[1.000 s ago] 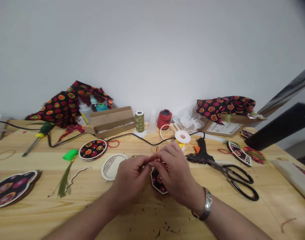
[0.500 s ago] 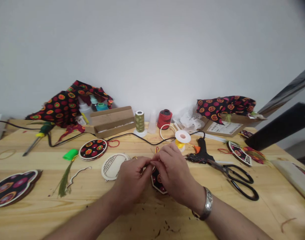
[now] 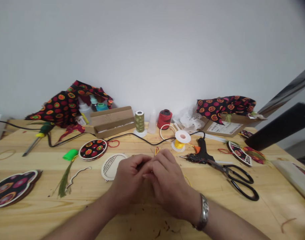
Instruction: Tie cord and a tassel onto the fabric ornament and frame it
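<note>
My left hand (image 3: 129, 176) and my right hand (image 3: 164, 181) are pressed together over the middle of the table, fingers curled in and pinching. What lies between the fingertips is hidden behind my knuckles. A bit of yellow and red cord (image 3: 157, 151) pokes out just beyond my right hand's fingers. More yellow cord (image 3: 187, 181) curves out at that hand's right side. Partly behind my left hand lies a pale round wooden frame (image 3: 112, 168) with a cut-out lattice. A white spool of yellow cord (image 3: 180, 144) stands beyond my right hand.
At right, black-handled scissors (image 3: 232, 178) lie against a glue gun (image 3: 201, 155). A round fabric-covered piece (image 3: 93, 149), a green tassel (image 3: 65, 180) and a screwdriver (image 3: 37, 140) are at left. Thread spools (image 3: 140, 121) and an open cardboard box (image 3: 115, 125) line the back.
My right hand has moved slightly left and down, closing against the left. The fabric-covered angular piece seen under it before is now hidden. Yellow cord now shows beside the right hand.
</note>
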A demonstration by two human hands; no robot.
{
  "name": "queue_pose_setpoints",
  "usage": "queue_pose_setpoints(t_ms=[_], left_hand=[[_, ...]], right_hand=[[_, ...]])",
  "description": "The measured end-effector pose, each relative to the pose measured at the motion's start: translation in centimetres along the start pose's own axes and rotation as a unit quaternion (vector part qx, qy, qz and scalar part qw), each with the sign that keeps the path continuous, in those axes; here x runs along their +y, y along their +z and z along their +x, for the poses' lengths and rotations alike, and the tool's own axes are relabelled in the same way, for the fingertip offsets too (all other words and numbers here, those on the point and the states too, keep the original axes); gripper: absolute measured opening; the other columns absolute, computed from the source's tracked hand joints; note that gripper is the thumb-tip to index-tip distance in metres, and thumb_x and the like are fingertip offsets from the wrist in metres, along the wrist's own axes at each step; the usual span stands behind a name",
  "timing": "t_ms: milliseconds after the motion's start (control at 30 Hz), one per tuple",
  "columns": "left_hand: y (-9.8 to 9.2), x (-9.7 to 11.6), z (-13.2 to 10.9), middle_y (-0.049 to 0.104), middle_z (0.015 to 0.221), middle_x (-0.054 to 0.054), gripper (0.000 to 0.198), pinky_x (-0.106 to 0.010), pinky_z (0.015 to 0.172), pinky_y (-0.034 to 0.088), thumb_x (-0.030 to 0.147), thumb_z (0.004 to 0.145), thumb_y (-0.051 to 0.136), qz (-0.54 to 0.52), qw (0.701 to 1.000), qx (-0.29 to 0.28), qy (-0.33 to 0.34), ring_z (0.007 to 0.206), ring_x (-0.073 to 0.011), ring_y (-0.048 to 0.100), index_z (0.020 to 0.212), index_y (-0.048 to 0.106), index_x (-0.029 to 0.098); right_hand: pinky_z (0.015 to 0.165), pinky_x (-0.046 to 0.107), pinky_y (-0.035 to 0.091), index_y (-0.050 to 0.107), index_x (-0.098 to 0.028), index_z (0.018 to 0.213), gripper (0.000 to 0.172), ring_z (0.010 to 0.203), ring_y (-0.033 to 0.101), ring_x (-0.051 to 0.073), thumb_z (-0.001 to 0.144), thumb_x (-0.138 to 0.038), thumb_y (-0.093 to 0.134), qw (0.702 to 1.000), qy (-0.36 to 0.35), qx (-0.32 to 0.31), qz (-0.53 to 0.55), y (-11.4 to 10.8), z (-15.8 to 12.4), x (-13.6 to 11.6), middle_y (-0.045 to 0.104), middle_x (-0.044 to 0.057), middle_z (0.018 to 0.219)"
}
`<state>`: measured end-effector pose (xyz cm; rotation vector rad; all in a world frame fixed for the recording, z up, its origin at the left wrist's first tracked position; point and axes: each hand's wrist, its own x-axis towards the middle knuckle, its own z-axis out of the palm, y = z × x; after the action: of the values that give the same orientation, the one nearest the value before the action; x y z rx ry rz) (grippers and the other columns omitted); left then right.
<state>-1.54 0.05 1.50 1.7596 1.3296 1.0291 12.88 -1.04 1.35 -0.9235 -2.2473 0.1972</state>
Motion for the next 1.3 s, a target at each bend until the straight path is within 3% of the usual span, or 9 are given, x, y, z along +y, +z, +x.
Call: queue_pose_setpoints(t_ms=[167, 267, 367, 500, 600, 733, 933, 1100, 1300], left_hand=[[0.0, 0.3, 0.4, 0.073, 0.068, 0.000, 0.014, -0.023, 0.060, 0.049, 0.030, 0.073, 0.061, -0.061, 0.995, 0.022, -0.082, 0.065, -0.0169, 0.064, 0.072, 0.070, 0.019], [0.0, 0.4, 0.6, 0.069, 0.062, 0.002, 0.015, -0.021, 0.058, 0.048, 0.029, 0.074, 0.062, -0.053, 0.994, 0.031, -0.090, 0.061, -0.0149, 0.062, 0.066, 0.068, 0.018], [-0.1, 0.2, 0.6, 0.066, 0.059, 0.003, 0.020, -0.021, 0.057, 0.046, 0.030, 0.076, 0.060, -0.053, 0.995, 0.026, -0.080, 0.058, -0.0135, 0.060, 0.061, 0.065, 0.018], [-0.2, -0.2, 0.6, 0.068, 0.062, 0.002, 0.019, -0.022, 0.062, 0.046, 0.033, 0.077, 0.061, -0.060, 0.995, 0.025, -0.082, 0.062, -0.0145, 0.061, 0.067, 0.068, 0.018], [-0.3, -0.4, 0.5, 0.071, 0.070, 0.001, 0.019, -0.023, 0.065, 0.046, 0.035, 0.076, 0.063, -0.084, 0.993, 0.019, -0.087, 0.066, -0.0154, 0.062, 0.074, 0.070, 0.018], [-0.4, -0.4, 0.5, 0.073, 0.073, 0.001, 0.015, -0.022, 0.067, 0.047, 0.032, 0.075, 0.064, -0.105, 0.991, 0.016, -0.086, 0.070, -0.0154, 0.063, 0.076, 0.071, 0.019], [-0.3, -0.3, 0.6, 0.073, 0.073, 0.003, 0.012, -0.021, 0.065, 0.046, 0.030, 0.075, 0.065, -0.129, 0.988, 0.015, -0.085, 0.069, -0.0141, 0.063, 0.076, 0.072, 0.020], [-0.3, -0.2, 0.5, 0.072, 0.072, 0.003, 0.013, -0.020, 0.065, 0.046, 0.031, 0.075, 0.065, -0.126, 0.989, 0.009, -0.082, 0.068, -0.0132, 0.062, 0.077, 0.072, 0.021], [-0.1, -0.5, 0.5, 0.071, 0.071, 0.002, 0.016, -0.020, 0.063, 0.045, 0.034, 0.076, 0.065, -0.141, 0.986, 0.010, -0.087, 0.067, -0.0132, 0.060, 0.077, 0.071, 0.020]], right_hand=[[0.079, 0.037, 0.039, 0.057, -0.015, 0.081, 0.020, 0.080, 0.044, 0.018, 0.089, -0.009, 0.040, 0.993, -0.119, -0.014, -0.008, 0.2, -0.6, -1.3, 0.058, 0.004, 0.080], [0.076, 0.036, 0.039, 0.060, -0.016, 0.076, 0.020, 0.075, 0.046, 0.016, 0.089, -0.016, 0.046, 0.976, -0.217, -0.025, -0.019, 0.5, -0.8, -2.0, 0.056, 0.001, 0.070], [0.065, 0.032, 0.038, 0.057, -0.016, 0.063, 0.026, 0.068, 0.045, 0.014, 0.085, -0.029, 0.056, 0.965, -0.262, 0.010, -0.014, 0.4, -0.7, -2.1, 0.050, -0.002, 0.060], [0.066, 0.033, 0.039, 0.053, -0.017, 0.060, 0.027, 0.066, 0.045, 0.015, 0.085, -0.027, 0.053, 0.978, -0.196, 0.072, -0.009, -0.6, -0.2, -1.1, 0.051, 0.000, 0.058], [0.074, 0.035, 0.041, 0.057, -0.016, 0.079, 0.010, 0.075, 0.050, 0.016, 0.084, -0.013, 0.048, 0.988, -0.124, 0.088, 0.007, -1.2, 0.3, 0.0, 0.061, 0.004, 0.077], [0.082, 0.036, 0.040, 0.058, -0.016, 0.099, 0.017, 0.086, 0.048, 0.018, 0.085, -0.011, 0.050, 0.996, -0.048, 0.080, -0.014, -1.2, 0.6, 0.9, 0.061, 0.006, 0.092], [0.081, 0.036, 0.038, 0.060, -0.017, 0.099, 0.019, 0.088, 0.048, 0.018, 0.087, -0.009, 0.048, 0.995, -0.073, 0.047, -0.055, -0.8, 0.2, 1.3, 0.064, 0.005, 0.093], [0.077, 0.035, 0.037, 0.059, -0.017, 0.084, 0.013, 0.084, 0.049, 0.017, 0.087, -0.010, 0.049, 0.994, -0.077, 0.060, -0.046, -0.8, 0.3, 1.5, 0.065, 0.003, 0.087], [0.073, 0.033, 0.038, 0.058, -0.015, 0.082, 0.011, 0.081, 0.048, 0.016, 0.086, -0.009, 0.050, 0.993, -0.087, 0.068, -0.038, -0.7, 0.3, 1.3, 0.065, 0.003, 0.086]])
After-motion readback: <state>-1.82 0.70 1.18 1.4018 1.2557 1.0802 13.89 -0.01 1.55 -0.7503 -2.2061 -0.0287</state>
